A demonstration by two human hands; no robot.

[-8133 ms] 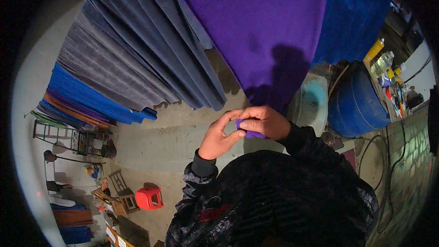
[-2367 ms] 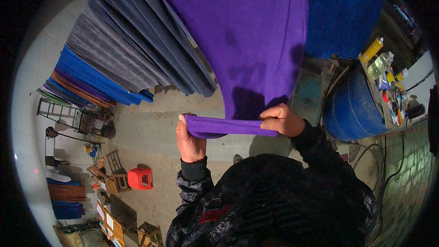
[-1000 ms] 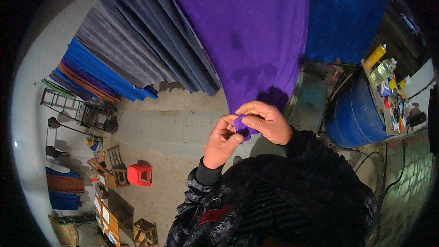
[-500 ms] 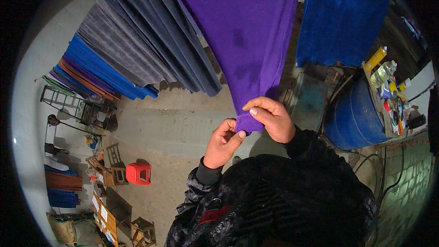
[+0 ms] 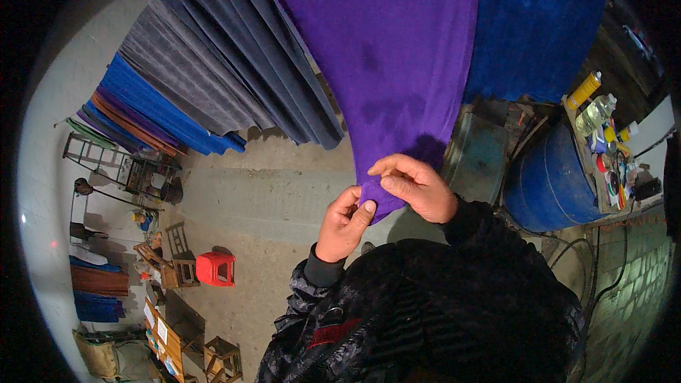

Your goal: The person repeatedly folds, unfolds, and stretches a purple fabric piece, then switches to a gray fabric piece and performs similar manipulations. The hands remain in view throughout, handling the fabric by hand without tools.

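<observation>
A long purple cloth (image 5: 397, 64) hangs from the top of the view and narrows toward me, with darker patches on it. My left hand (image 5: 344, 225) pinches its lower end between thumb and fingers. Over that same end is my right hand (image 5: 422, 190), its thumb and index finger drawn together in a pinch just above the cloth. Whatever lies between those right fingertips is too small to make out. The cloth's bottom corner droops below my hands.
Grey cloths (image 5: 234, 50) and blue cloths (image 5: 163, 110) hang at left; another blue cloth (image 5: 539, 35) hangs at right. A blue barrel (image 5: 550, 181) stands beside a shelf holding bottles (image 5: 594, 115). A red stool (image 5: 216, 269) and wooden chairs (image 5: 177, 259) are at lower left.
The purple cloth has spread wider to the right, and its folded right edge has opened out. My right hand has shifted slightly left, its fingertips lifting off the folded end.
</observation>
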